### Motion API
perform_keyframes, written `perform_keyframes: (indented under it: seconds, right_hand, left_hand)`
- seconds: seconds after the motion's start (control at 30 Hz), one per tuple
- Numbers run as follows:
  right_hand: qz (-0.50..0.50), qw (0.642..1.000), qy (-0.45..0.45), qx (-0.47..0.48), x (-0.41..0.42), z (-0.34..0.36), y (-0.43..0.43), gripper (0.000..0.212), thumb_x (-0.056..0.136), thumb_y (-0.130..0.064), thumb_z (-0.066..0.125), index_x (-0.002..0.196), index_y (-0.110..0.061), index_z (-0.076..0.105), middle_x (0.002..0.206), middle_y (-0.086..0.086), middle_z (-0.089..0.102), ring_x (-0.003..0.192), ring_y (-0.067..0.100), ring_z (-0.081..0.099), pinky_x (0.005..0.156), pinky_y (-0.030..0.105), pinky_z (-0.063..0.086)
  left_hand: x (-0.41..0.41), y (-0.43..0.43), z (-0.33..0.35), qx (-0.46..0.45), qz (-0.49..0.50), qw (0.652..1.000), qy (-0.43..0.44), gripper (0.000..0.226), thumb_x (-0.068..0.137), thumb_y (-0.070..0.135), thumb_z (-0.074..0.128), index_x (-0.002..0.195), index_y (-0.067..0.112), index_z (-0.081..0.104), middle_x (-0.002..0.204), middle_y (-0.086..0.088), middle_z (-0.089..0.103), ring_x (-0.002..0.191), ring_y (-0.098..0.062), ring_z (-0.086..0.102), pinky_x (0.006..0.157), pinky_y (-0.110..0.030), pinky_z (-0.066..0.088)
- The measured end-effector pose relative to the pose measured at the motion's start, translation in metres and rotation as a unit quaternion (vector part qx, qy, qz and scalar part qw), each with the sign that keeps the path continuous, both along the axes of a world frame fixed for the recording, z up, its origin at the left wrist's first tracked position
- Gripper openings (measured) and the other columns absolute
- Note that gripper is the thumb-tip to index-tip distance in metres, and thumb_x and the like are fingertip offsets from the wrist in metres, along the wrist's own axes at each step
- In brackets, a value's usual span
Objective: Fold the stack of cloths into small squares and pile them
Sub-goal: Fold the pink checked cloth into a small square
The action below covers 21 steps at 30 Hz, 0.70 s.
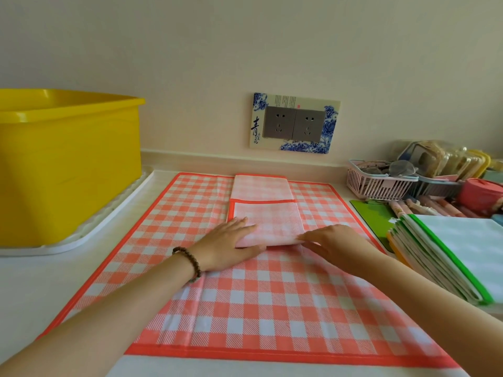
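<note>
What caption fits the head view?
Both hands press a folded pink checked cloth flat on a spread one.

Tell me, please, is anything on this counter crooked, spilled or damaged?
Nothing stands out. Both hands press a folded pink cloth flat on the checked cloth; another folded one lies squarely behind it.

We see a bright, evenly lit scene under soft, diffuse light, with only faint shadows beneath the forearms and no strong glare. Wide-angle distortion bows the yellow tub [68,164] and the counter edges, and the whole frame looks slightly soft, most of all toward the corners.
</note>
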State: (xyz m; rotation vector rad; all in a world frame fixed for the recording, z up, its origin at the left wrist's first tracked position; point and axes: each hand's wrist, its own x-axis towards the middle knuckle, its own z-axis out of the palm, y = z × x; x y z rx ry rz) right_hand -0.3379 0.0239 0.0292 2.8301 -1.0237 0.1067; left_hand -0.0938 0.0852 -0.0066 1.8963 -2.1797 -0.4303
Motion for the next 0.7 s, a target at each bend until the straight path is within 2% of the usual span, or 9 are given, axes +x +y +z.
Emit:
perform_keyframes:
  seconds: [0.1, 0.17, 0.27, 0.33, 0.37, 0.43, 0.57, 0.63, 0.7]
  right_hand:
    - [0.015, 0.993, -0.108, -0.036, -0.011, -0.009, 0.001, 0.032, 0.096, -0.035, 0.045, 0.114, -0.02, 0.066, 0.106, -0.005, 0.071, 0.092, 0.017, 0.068, 0.077, 0.02, 0.048]
    - [0.04, 0.982, -0.175, -0.055, -0.02, -0.009, 0.009, 0.03, 0.092, -0.037, 0.049, 0.103, -0.019, 0.072, 0.092, -0.007, 0.074, 0.078, 0.014, 0.07, 0.067, 0.016, 0.047]
    - [0.075, 0.972, -0.216, -0.055, -0.034, -0.006, 0.031, 0.039, 0.095, -0.046, 0.041, 0.097, -0.022, 0.072, 0.083, -0.012, 0.073, 0.069, 0.004, 0.067, 0.062, 0.012, 0.05]
    - [0.088, 0.967, -0.236, -0.041, -0.04, -0.003, 0.048, 0.048, 0.096, -0.05, 0.033, 0.096, -0.022, 0.072, 0.079, -0.015, 0.071, 0.068, 0.001, 0.064, 0.063, 0.001, 0.042]
    - [0.092, 0.965, -0.241, -0.037, -0.043, -0.002, 0.056, 0.049, 0.096, -0.051, 0.032, 0.096, -0.022, 0.072, 0.079, -0.016, 0.071, 0.07, 0.001, 0.064, 0.064, -0.001, 0.04]
    - [0.106, 0.963, -0.246, -0.035, -0.047, -0.001, 0.067, 0.046, 0.097, -0.048, 0.035, 0.097, -0.021, 0.072, 0.081, -0.016, 0.071, 0.072, 0.001, 0.065, 0.066, 0.002, 0.045]
    - [0.14, 0.944, -0.296, -0.028, -0.051, -0.009, 0.079, 0.034, 0.096, -0.043, 0.046, 0.102, -0.021, 0.07, 0.092, -0.017, 0.071, 0.081, -0.004, 0.066, 0.069, 0.014, 0.053]
    - [0.148, 0.941, -0.304, -0.025, -0.053, -0.015, 0.079, 0.031, 0.091, -0.044, 0.055, 0.105, -0.021, 0.07, 0.101, -0.017, 0.069, 0.091, -0.005, 0.064, 0.076, 0.017, 0.053]
    - [0.14, 0.956, -0.253, -0.049, -0.054, -0.019, 0.073, 0.034, 0.085, -0.043, 0.065, 0.114, -0.026, 0.066, 0.118, -0.018, 0.063, 0.105, -0.001, 0.059, 0.086, 0.018, 0.049]
  left_hand:
    - [0.008, 0.002, 0.006, 0.003, -0.022, 0.998, 0.055, 0.073, 0.082, 0.066, 0.046, 0.145, 0.037, 0.026, 0.156, 0.014, 0.014, 0.144, -0.005, 0.006, 0.117, -0.033, 0.008]
    - [0.012, 0.007, 0.012, -0.008, -0.038, 0.995, 0.087, 0.066, 0.083, 0.058, 0.055, 0.142, 0.039, 0.032, 0.152, 0.02, 0.023, 0.141, -0.002, 0.016, 0.115, -0.025, 0.015]
    - [0.017, 0.015, 0.017, -0.042, -0.06, 0.992, 0.107, 0.054, 0.087, 0.036, 0.063, 0.136, 0.043, 0.04, 0.145, 0.024, 0.032, 0.134, 0.005, 0.025, 0.108, -0.014, 0.016]
    - [0.019, 0.022, 0.019, -0.053, -0.091, 0.99, 0.096, 0.053, 0.088, 0.023, 0.063, 0.134, 0.043, 0.043, 0.143, 0.021, 0.034, 0.131, 0.008, 0.024, 0.108, -0.01, 0.015]
    - [0.02, 0.025, 0.019, -0.058, -0.107, 0.989, 0.086, 0.056, 0.088, 0.019, 0.063, 0.134, 0.043, 0.043, 0.143, 0.021, 0.034, 0.132, 0.008, 0.024, 0.108, -0.009, 0.015]
    - [0.024, 0.028, 0.016, -0.076, -0.136, 0.987, 0.041, 0.063, 0.087, 0.013, 0.064, 0.135, 0.046, 0.039, 0.143, 0.023, 0.031, 0.132, 0.011, 0.021, 0.109, -0.007, 0.014]
    - [0.033, 0.022, 0.0, -0.098, -0.127, 0.984, -0.079, 0.091, 0.093, -0.005, 0.047, 0.123, 0.075, 0.015, 0.148, 0.027, 0.024, 0.129, 0.017, 0.009, 0.117, -0.025, 0.016]
    - [0.026, 0.026, -0.003, -0.1, -0.128, 0.981, -0.109, 0.084, 0.097, -0.005, 0.036, 0.131, 0.068, 0.011, 0.152, 0.024, 0.018, 0.131, 0.013, 0.006, 0.117, -0.02, 0.005]
    - [0.019, 0.033, -0.002, -0.104, -0.131, 0.978, -0.125, 0.075, 0.097, -0.006, 0.03, 0.142, 0.051, 0.011, 0.155, 0.019, 0.012, 0.139, 0.003, 0.006, 0.104, -0.009, -0.01]
